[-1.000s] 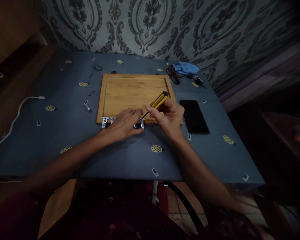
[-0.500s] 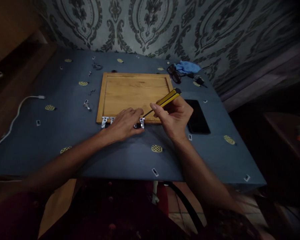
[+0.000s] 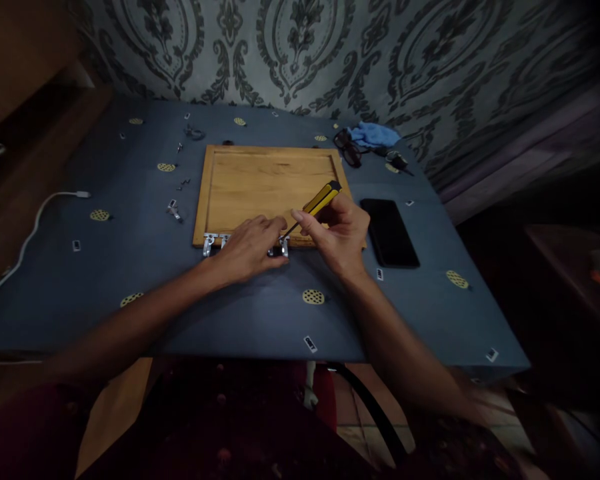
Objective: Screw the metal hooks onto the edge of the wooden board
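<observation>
A wooden panel (image 3: 270, 187) with a raised frame lies flat on the blue tablecloth. Metal hinges (image 3: 209, 244) sit along its near edge, the rightmost hinge (image 3: 285, 247) beside my left fingers. My left hand (image 3: 250, 248) rests over the near edge, pressing on the hinges, its fingers close together; what is under them is hidden. My right hand (image 3: 339, 233) grips a yellow and black screwdriver (image 3: 324, 198), tilted, with its tip down at the rightmost hinge.
A black phone (image 3: 390, 233) lies right of the panel. Behind it are dark glasses (image 3: 349, 148) and a blue cloth (image 3: 375, 135). Small screws (image 3: 183, 183) and a metal piece (image 3: 174, 212) lie to the left. A white cable (image 3: 40, 213) runs along the table's left side.
My right hand and the screwdriver handle have shifted left and the screwdriver stands steeper, its tip still at the hinge. My left hand has stayed in place.
</observation>
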`<state>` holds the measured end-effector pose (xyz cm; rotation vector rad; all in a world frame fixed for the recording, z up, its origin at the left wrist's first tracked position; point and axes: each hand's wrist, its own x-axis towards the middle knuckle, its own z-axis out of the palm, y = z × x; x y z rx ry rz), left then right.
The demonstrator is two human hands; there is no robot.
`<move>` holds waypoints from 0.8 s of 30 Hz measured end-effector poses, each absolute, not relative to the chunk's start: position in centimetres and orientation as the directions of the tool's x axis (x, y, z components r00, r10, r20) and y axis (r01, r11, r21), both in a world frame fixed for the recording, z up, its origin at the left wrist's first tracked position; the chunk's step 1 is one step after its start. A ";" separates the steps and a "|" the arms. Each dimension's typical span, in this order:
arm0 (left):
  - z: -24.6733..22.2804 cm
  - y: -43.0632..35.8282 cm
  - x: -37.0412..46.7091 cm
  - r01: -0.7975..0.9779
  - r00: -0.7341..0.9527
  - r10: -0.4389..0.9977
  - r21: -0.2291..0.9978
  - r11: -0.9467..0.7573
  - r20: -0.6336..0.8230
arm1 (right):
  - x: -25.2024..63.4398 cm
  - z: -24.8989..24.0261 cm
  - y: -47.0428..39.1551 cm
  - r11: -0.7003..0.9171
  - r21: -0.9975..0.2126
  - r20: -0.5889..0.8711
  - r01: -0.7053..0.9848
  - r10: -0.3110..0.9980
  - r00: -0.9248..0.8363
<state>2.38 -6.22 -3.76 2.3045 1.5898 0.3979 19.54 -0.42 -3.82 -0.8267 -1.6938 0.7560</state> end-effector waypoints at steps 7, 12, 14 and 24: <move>-3.9 -6.2 2.4 0.847 0.353 0.934 0.405 -0.346 0.058 | 19.6 -3.6 -0.3 0.560 -0.816 0.521 0.139 0.819 -0.242; -3.8 -6.2 2.4 0.853 0.354 0.934 0.390 -0.346 0.053 | 19.8 -2.8 -0.3 0.414 -0.909 0.371 0.046 0.854 -0.363; -3.7 -6.2 2.4 0.854 0.357 0.933 0.386 -0.349 0.053 | 20.0 -2.4 -0.4 0.366 -0.931 0.333 0.008 0.856 -0.396; -3.5 -6.3 2.4 0.855 0.356 0.933 0.382 -0.351 0.059 | 20.8 -1.4 -0.4 0.361 -0.932 0.328 -0.028 0.807 -0.491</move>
